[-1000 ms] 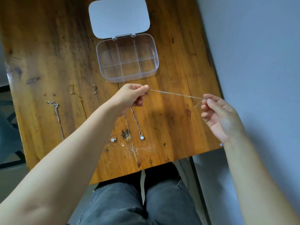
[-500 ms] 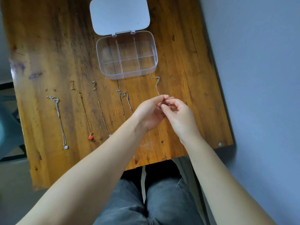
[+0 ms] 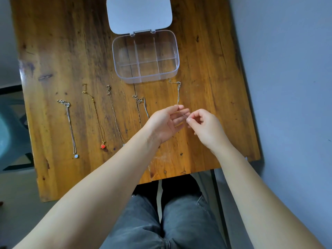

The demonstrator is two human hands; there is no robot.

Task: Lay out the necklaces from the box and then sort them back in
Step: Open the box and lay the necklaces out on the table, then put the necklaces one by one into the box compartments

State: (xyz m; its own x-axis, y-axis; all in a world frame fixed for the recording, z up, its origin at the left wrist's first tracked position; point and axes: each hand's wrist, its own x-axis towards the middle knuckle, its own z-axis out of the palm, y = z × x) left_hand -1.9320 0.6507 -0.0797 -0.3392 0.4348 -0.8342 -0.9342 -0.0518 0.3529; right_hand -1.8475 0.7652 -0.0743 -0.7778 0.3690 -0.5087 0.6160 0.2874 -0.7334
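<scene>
A clear compartment box [image 3: 116, 51] stands open at the table's far middle, its lid [image 3: 139, 13] folded back and its compartments empty. Several necklaces lie in a row in front of it: a silver one with a pale pendant [image 3: 71, 126], a gold one with a red pendant [image 3: 97, 114], a thin chain [image 3: 114, 112], and a fourth chain [image 3: 139, 100] partly under my left arm. The fifth silver necklace [image 3: 178, 90] lies with its clasp end near the box. My right hand [image 3: 206, 128] pinches its near end. My left hand [image 3: 165, 123] is beside it with fingers apart; the chain runs past its fingertips.
The wooden table [image 3: 206, 78] ends just right of my right hand, next to a grey wall [image 3: 287, 87]. A teal chair [image 3: 10, 126] stands off the left edge. My knees in dark jeans [image 3: 161, 221] are below the near edge.
The silver necklace, stretched in the air between both hands a second ago, now lies with its clasp end on the table. My hands came together, and my left fingers have since spread.
</scene>
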